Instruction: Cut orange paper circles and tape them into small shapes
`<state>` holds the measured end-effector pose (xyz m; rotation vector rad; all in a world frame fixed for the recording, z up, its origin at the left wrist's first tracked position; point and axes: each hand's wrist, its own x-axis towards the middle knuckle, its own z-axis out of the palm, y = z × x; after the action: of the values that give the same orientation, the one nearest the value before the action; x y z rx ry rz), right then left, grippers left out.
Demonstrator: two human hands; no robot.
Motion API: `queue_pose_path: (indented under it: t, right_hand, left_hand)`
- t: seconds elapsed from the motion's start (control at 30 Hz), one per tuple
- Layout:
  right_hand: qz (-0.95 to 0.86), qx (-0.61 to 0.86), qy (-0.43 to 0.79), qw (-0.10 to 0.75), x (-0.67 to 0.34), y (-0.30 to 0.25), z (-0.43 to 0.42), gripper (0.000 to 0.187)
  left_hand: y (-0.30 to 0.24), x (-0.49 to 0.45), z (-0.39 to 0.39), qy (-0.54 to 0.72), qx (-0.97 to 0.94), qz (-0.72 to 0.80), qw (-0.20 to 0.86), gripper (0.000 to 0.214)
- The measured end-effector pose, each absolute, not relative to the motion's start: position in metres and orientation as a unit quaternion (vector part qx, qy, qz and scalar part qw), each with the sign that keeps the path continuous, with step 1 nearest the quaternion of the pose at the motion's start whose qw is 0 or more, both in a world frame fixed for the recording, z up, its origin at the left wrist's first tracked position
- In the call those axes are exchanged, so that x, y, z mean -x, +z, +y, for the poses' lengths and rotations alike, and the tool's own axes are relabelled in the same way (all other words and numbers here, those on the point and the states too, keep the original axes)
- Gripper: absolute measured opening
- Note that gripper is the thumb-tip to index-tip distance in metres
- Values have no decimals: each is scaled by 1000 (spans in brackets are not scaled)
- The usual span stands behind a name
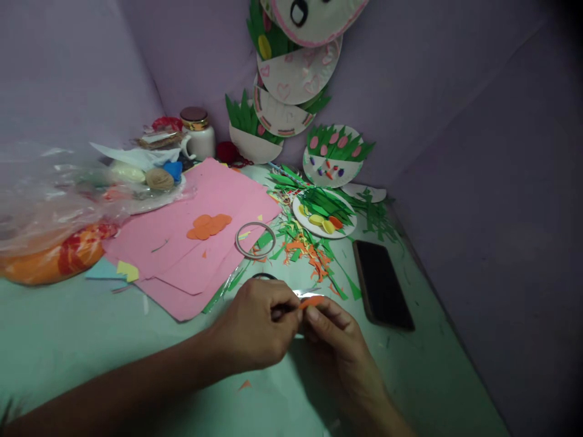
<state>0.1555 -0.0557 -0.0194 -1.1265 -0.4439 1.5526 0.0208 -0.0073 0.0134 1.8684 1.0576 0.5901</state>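
Between my two hands is a small orange paper cutout (312, 301). My left hand (255, 321) pinches its left end, fingers curled in. My right hand (339, 343) grips the same piece between thumb and fingers. Just beyond my hands lies a pair of scissors (264, 276); a dark handle loop and part of a shiny blade show, the rest hidden behind my left hand. Several rounded orange paper pieces (208, 226) rest overlapping on pink paper sheets (228, 188). A silver tape-like ring (239, 243) lies at the sheets' right edge.
Green and orange paper scraps (314, 258) spread across the table, beside a paper plate (298, 215) of green strips and yellow ovals. A phone (385, 285) lies at right. Plastic bags (68, 200) and a white jar (203, 142) stand left; decorated plate crafts (337, 158) lean against the wall.
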Motion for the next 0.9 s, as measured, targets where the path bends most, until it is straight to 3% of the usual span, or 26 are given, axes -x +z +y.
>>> queue_pose_path:
  t: [0.13,0.3,0.47,0.67,0.73,0.83,0.9]
  right_hand:
    - [-245,498,628,545,-159,-23,-56,20]
    - [-231,475,635,564,-163,-18,-52,22]
    - [-194,319,848,376,-170,-18,-56,30]
    - [-121,253,920,272,-175,-25,-59,31]
    - [-129,283,897,313,-175,-20,-56,36]
    - [-178,396,759,486,-172,-14,-53,35]
    - [-234,444,668,550,-168,-14,-53,31]
  left_hand:
    - [18,-17,-7,239,-808,400,361,12]
    - [18,-15,0,239,-721,425,492,12]
    - [21,-10,9,240,-718,321,569,26]
    - [21,-10,11,206,-716,224,629,8]
    - [18,-11,12,230,-675,285,640,8]
    - [16,-14,12,243,-588,410,654,17]
    - [15,-17,9,247,-556,454,651,18]
